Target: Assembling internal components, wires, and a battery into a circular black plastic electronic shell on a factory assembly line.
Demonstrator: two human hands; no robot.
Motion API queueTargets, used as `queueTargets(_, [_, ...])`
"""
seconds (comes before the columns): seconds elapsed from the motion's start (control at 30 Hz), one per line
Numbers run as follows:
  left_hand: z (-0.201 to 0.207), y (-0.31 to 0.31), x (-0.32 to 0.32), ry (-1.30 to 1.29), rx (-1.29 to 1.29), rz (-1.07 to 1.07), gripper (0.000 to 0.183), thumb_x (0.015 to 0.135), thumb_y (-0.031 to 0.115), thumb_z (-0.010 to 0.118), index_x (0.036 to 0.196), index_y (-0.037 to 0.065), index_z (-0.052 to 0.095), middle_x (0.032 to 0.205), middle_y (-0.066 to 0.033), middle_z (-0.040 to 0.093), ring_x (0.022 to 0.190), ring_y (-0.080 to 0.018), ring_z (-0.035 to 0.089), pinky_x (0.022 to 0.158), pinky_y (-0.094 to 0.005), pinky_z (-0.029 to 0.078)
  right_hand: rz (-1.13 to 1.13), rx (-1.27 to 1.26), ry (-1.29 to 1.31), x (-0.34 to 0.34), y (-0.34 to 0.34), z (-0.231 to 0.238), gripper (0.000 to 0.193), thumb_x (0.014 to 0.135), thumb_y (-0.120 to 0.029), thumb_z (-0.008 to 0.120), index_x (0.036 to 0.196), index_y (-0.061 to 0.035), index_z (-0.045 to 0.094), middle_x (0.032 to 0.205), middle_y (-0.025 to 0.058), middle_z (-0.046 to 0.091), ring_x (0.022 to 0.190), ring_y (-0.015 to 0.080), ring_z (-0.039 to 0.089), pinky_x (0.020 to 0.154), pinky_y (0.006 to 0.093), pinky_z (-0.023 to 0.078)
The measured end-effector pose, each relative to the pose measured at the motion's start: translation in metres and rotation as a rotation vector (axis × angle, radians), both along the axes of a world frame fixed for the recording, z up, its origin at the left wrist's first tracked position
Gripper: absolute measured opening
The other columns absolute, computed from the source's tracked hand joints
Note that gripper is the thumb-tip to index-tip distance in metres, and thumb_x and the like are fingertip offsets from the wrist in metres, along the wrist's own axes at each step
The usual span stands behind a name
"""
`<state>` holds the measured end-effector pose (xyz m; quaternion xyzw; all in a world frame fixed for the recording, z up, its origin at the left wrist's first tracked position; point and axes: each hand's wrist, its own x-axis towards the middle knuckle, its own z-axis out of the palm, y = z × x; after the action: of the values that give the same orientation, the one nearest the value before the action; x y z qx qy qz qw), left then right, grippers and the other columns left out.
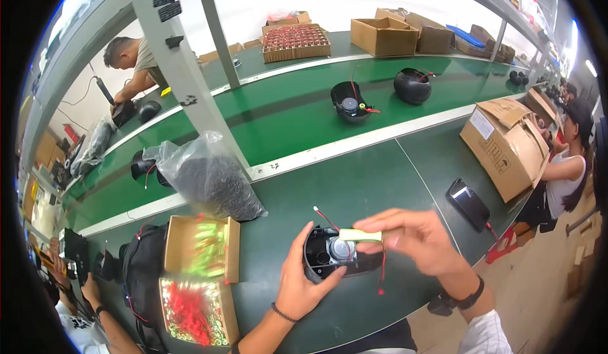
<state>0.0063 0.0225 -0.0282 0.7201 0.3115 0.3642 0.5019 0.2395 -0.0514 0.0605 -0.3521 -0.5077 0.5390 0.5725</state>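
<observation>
My left hand [296,285] is wrapped round the left side of a black plastic speaker shell [313,251], its open side up. Inside sits a round silver speaker driver [341,249], and a thin red lead with a white plug [316,209] sticks out past the rim. Over the shell's right side, my right hand [415,237] pinches a yellow-green battery cell [360,235] between thumb and fingers. Its red wire [382,271] dangles down to a small red connector. The cell hides part of the shell's far right.
Left of me stand a box of green cells [233,252] and a box of cells with red wires [229,316]. Behind them is a plastic bag of dark parts [218,176]. A phone [468,203] and carton [503,148] lie right. Speaker shells [350,103] ride the green conveyor; co-workers sit both sides.
</observation>
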Motion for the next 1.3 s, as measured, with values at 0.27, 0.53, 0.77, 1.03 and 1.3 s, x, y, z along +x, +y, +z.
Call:
queueTargets(0.27, [-0.001, -0.019, -0.002, 0.120, 0.112, -0.007, 0.102, 0.078, 0.016, 0.090, 0.160, -0.002, 0.031, 0.140, -0.0262, 0.051, 0.128, -0.0401, 0.058, 0.110, -0.0448, 0.048, -0.289, 0.106, -0.260, -0.032, -0.023, -0.039, 0.023, 0.092, 0.003, 0.079, 0.113, 0.0050, 0.071, 0.112, 0.0171, 0.079, 0.100, 0.0226, 0.079, 0.086, 0.0335, 0.065])
queueTargets(0.53, [0.003, -0.020, -0.001, 0.160, 0.291, -0.046, 0.108, 0.076, 0.005, 0.088, 0.162, -0.002, 0.024, 0.150, -0.0285, 0.037, 0.132, -0.0446, 0.052, 0.108, -0.0463, 0.051, -0.388, 0.529, -0.725, -0.032, -0.007, -0.051, 0.022, 0.078, -0.003, 0.089, 0.096, 0.0010, 0.079, 0.101, 0.0111, 0.079, 0.078, 0.0216, 0.077, 0.066, 0.0271, 0.063])
queueTargets(0.77, [0.000, -0.022, 0.000, 0.139, 0.330, -0.058, 0.111, 0.073, 0.000, 0.090, 0.162, -0.002, 0.024, 0.150, -0.0284, 0.035, 0.130, -0.0466, 0.053, 0.102, -0.0459, 0.056, -0.373, 0.627, -0.765, -0.037, -0.011, -0.061, 0.027, 0.075, -0.003, 0.089, 0.099, 0.0021, 0.079, 0.102, 0.0137, 0.078, 0.083, 0.0224, 0.077, 0.071, 0.0304, 0.063])
queueTargets(1.03, [-0.003, -0.018, 0.003, 0.124, 0.380, -0.072, 0.114, 0.073, 0.002, 0.092, 0.163, 0.000, 0.022, 0.153, -0.0266, 0.032, 0.130, -0.0460, 0.054, 0.097, -0.0445, 0.059, -0.394, 0.693, -0.850, -0.041, -0.015, -0.068, 0.029, 0.077, -0.003, 0.086, 0.104, 0.0033, 0.079, 0.106, 0.0159, 0.076, 0.087, 0.0253, 0.076, 0.072, 0.0301, 0.062])
queueTargets(1.3, [-0.012, -0.025, -0.005, 0.164, 0.284, -0.001, 0.098, 0.087, 0.008, 0.079, 0.164, -0.001, 0.018, 0.155, -0.0328, 0.036, 0.140, -0.0514, 0.044, 0.118, -0.0514, 0.042, -0.277, 0.498, -1.088, -0.050, -0.022, -0.055, 0.037, 0.072, -0.016, 0.091, 0.105, -0.0083, 0.077, 0.122, 0.0165, 0.070, 0.111, 0.0338, 0.069, 0.096, 0.0531, 0.056])
